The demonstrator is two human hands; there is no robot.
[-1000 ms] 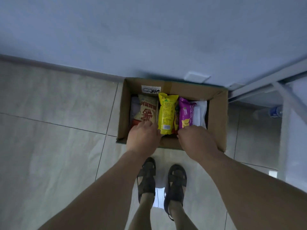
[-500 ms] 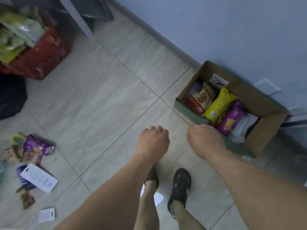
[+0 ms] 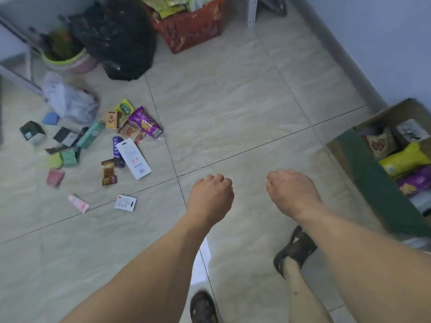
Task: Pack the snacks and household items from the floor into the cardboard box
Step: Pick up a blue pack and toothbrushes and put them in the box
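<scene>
The cardboard box (image 3: pixel 373 180) stands at the right edge by the wall, holding a yellow snack bag (image 3: pixel 404 160), a purple bag (image 3: pixel 414 181) and a tan packet (image 3: pixel 380 144). A scatter of snacks and small boxes lies on the floor at the left: a purple snack bag (image 3: pixel 144 122), a white card pack (image 3: pixel 133 159), a teal box (image 3: pixel 91 134), a pink tube (image 3: pixel 78 203). My left hand (image 3: pixel 210 198) and my right hand (image 3: pixel 292 194) hang over bare tiles between the pile and the box, fingers curled, holding nothing.
A red basket (image 3: pixel 189 31) of packets, a black bin bag (image 3: pixel 116 36) and a pink-green basin (image 3: pixel 67 62) stand at the back. A clear plastic bag (image 3: pixel 67 101) lies beside the pile. My sandalled feet (image 3: pixel 295 248) are below the hands. A wall runs along the right.
My view has swung left, away from the box toward the scattered items. Both hands left the box rim and now hang empty over the floor.
</scene>
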